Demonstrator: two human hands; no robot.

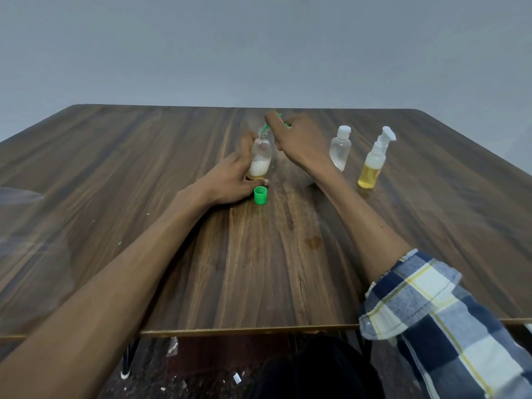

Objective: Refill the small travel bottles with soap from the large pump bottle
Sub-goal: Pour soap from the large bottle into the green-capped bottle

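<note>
While the left hand (230, 180) curls around an uncapped small bottle (260, 159) standing mid-table, the right hand (293, 142) grips a green pump (266, 126) just above its mouth. A green cap (260, 195) lies just in front of the bottle. Right of it stand a clear bottle (340, 148) and a pump bottle (374, 159) of yellow soap.

Head camera (single view) looks forward-down, near, across table (115, 197).

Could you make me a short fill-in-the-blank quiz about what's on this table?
1. The loose cap lying on the table is ____.
2. The pump bottle on the right holds ____ liquid.
3. The left hand holds a small bottle with ____ foam inside.

Missing words: green; yellow; white
</note>
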